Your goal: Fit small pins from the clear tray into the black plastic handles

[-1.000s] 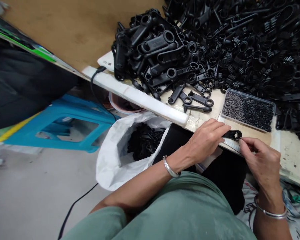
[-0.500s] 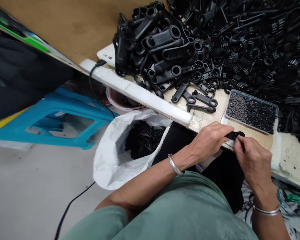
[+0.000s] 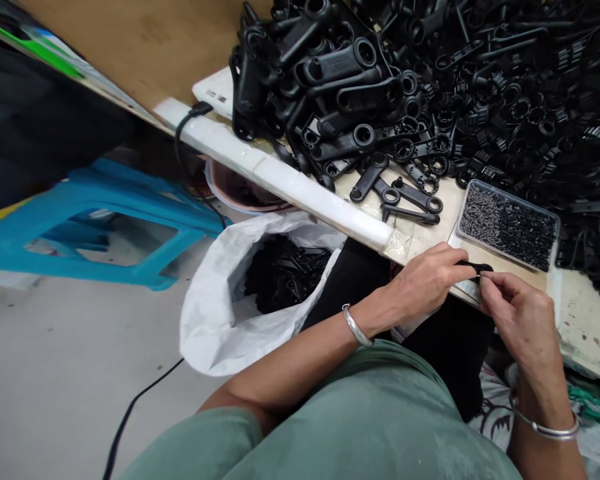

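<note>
My left hand (image 3: 430, 283) is closed on a small black plastic part (image 3: 481, 267) at the table's front edge. The fingers cover much of it. Against the near side of that part, my right hand (image 3: 523, 317) pinches with thumb and forefinger. A tiny shiny spot shows at those fingertips, too small to name. Just beyond the hands stands a clear shallow tray (image 3: 503, 251) with small grey metal pieces (image 3: 480, 212) on its left and small black pieces (image 3: 527, 235) on its right. Several black crank-shaped arms (image 3: 417, 197) lie left of the tray.
A big heap of black plastic arms and rings (image 3: 350, 70) covers the table's back. White padding (image 3: 275, 175) runs along the front edge. Below stand an open white sack (image 3: 205, 327) of black parts, a pinkish tub (image 3: 217, 183) and a blue stool (image 3: 167, 263). A black cable (image 3: 130, 417) crosses the floor.
The right hand has turned slightly and its wrist has shifted right and down, its fingertips still at the black part. The left hand keeps its hold. The view has shifted a little.
</note>
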`<move>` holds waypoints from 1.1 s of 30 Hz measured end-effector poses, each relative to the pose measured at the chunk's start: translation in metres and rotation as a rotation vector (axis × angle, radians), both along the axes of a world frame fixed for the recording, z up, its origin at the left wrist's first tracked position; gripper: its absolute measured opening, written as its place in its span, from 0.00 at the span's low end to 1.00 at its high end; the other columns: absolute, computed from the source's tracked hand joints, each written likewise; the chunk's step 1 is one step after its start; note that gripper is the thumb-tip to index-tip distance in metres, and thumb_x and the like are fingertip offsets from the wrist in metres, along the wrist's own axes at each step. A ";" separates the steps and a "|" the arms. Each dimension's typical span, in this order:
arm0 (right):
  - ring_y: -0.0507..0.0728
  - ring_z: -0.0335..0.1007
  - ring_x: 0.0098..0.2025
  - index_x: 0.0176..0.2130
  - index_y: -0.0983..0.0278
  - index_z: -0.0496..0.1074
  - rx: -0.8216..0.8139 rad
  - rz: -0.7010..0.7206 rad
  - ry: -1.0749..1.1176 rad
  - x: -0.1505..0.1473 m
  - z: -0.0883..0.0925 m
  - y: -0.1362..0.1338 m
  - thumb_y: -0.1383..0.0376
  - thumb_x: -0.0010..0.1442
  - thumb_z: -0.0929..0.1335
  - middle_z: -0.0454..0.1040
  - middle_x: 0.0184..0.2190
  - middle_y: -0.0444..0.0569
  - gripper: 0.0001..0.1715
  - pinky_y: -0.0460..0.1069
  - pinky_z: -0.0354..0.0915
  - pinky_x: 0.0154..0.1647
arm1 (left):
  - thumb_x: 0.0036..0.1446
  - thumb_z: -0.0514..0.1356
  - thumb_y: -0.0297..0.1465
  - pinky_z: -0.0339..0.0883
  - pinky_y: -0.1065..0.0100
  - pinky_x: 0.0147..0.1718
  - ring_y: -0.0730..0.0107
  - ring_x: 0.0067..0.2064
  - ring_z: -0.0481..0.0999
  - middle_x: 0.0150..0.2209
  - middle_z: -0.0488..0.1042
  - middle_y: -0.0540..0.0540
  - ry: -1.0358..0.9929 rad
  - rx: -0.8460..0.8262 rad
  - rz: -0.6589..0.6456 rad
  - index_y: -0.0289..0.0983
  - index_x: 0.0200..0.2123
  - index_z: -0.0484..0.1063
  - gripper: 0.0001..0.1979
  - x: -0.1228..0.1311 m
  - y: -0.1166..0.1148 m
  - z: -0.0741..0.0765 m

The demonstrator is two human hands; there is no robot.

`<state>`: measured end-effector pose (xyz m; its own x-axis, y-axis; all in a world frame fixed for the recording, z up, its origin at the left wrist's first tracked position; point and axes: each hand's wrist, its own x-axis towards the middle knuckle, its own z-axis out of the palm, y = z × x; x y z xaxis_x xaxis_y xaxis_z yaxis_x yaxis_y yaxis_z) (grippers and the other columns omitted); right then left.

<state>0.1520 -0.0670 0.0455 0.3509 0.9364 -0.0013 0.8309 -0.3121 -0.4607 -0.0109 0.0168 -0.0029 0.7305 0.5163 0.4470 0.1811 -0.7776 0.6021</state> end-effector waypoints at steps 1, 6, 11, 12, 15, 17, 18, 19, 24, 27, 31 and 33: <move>0.57 0.73 0.22 0.37 0.65 0.80 -0.016 -0.013 0.011 0.000 0.001 0.001 0.53 0.61 0.65 0.77 0.22 0.48 0.21 0.49 0.65 0.28 | 0.68 0.50 0.22 0.70 0.66 0.49 0.65 0.45 0.70 0.46 0.74 0.42 0.026 0.015 -0.003 0.34 0.46 0.76 0.14 0.000 0.000 0.000; 0.59 0.76 0.24 0.37 0.65 0.81 0.034 -0.027 -0.089 -0.003 0.002 0.004 0.53 0.60 0.64 0.79 0.22 0.52 0.22 0.50 0.64 0.27 | 0.66 0.51 0.19 0.69 0.64 0.50 0.62 0.47 0.68 0.50 0.72 0.41 0.116 0.070 -0.007 0.35 0.50 0.76 0.17 0.000 -0.001 0.001; 0.60 0.78 0.25 0.38 0.64 0.80 -0.023 -0.048 -0.052 -0.005 0.005 0.005 0.54 0.60 0.64 0.78 0.21 0.49 0.21 0.51 0.67 0.31 | 0.66 0.51 0.20 0.68 0.64 0.50 0.61 0.47 0.67 0.51 0.72 0.41 0.154 0.075 -0.006 0.36 0.50 0.76 0.16 0.000 -0.001 0.004; 0.60 0.78 0.26 0.38 0.64 0.80 -0.039 -0.056 -0.037 -0.005 0.006 0.005 0.54 0.60 0.64 0.78 0.21 0.48 0.20 0.51 0.67 0.32 | 0.67 0.51 0.21 0.68 0.64 0.49 0.62 0.47 0.67 0.51 0.71 0.41 0.159 0.075 -0.005 0.36 0.50 0.75 0.16 0.000 -0.001 0.004; 0.59 0.79 0.26 0.39 0.63 0.79 -0.084 -0.079 0.015 -0.003 0.007 0.006 0.54 0.61 0.64 0.79 0.22 0.47 0.19 0.51 0.68 0.33 | 0.67 0.51 0.22 0.68 0.64 0.49 0.62 0.46 0.67 0.50 0.71 0.42 0.166 0.071 -0.009 0.37 0.50 0.75 0.15 0.000 -0.001 0.004; 0.58 0.78 0.26 0.40 0.63 0.78 -0.106 -0.086 0.042 -0.002 0.007 0.006 0.55 0.61 0.64 0.79 0.22 0.47 0.18 0.51 0.69 0.32 | 0.68 0.52 0.23 0.68 0.64 0.49 0.61 0.47 0.67 0.50 0.71 0.41 0.165 0.068 -0.014 0.37 0.50 0.75 0.15 0.001 -0.001 0.003; 0.58 0.78 0.26 0.39 0.63 0.78 -0.110 -0.085 0.048 -0.001 0.007 0.006 0.55 0.61 0.64 0.79 0.22 0.47 0.18 0.50 0.69 0.31 | 0.68 0.52 0.23 0.68 0.64 0.50 0.61 0.47 0.67 0.50 0.71 0.41 0.165 0.069 -0.015 0.37 0.50 0.75 0.15 0.001 -0.001 0.003; 0.58 0.78 0.25 0.39 0.63 0.77 -0.109 -0.084 0.048 -0.001 0.007 0.006 0.55 0.61 0.64 0.78 0.22 0.47 0.17 0.50 0.69 0.31 | 0.68 0.52 0.23 0.68 0.64 0.50 0.61 0.47 0.67 0.50 0.71 0.41 0.164 0.070 -0.014 0.37 0.50 0.75 0.15 0.001 -0.001 0.003; 0.59 0.78 0.25 0.38 0.63 0.77 -0.123 -0.083 0.028 -0.004 0.008 0.006 0.54 0.62 0.64 0.78 0.21 0.47 0.18 0.51 0.69 0.32 | 0.68 0.52 0.23 0.67 0.64 0.50 0.61 0.47 0.67 0.49 0.71 0.41 0.163 0.089 -0.015 0.37 0.49 0.75 0.14 0.000 -0.001 0.002; 0.59 0.78 0.25 0.38 0.63 0.76 -0.136 -0.077 0.008 -0.007 0.010 0.008 0.54 0.63 0.63 0.78 0.21 0.47 0.18 0.51 0.69 0.33 | 0.68 0.52 0.24 0.67 0.63 0.50 0.61 0.47 0.68 0.49 0.71 0.41 0.158 0.097 -0.013 0.37 0.48 0.75 0.14 -0.001 -0.001 0.002; 0.58 0.77 0.24 0.34 0.63 0.76 -0.145 0.010 -0.080 -0.007 0.013 0.010 0.56 0.64 0.62 0.78 0.21 0.48 0.18 0.50 0.66 0.31 | 0.68 0.51 0.24 0.67 0.63 0.50 0.62 0.46 0.68 0.49 0.72 0.41 0.140 0.095 -0.019 0.37 0.47 0.75 0.13 0.000 0.000 0.001; 0.58 0.76 0.23 0.32 0.63 0.74 -0.132 0.101 -0.195 -0.007 0.014 0.011 0.58 0.65 0.60 0.76 0.20 0.48 0.18 0.49 0.63 0.28 | 0.67 0.51 0.22 0.68 0.63 0.50 0.62 0.46 0.68 0.48 0.72 0.42 0.129 0.078 -0.019 0.36 0.46 0.75 0.14 0.001 0.000 0.001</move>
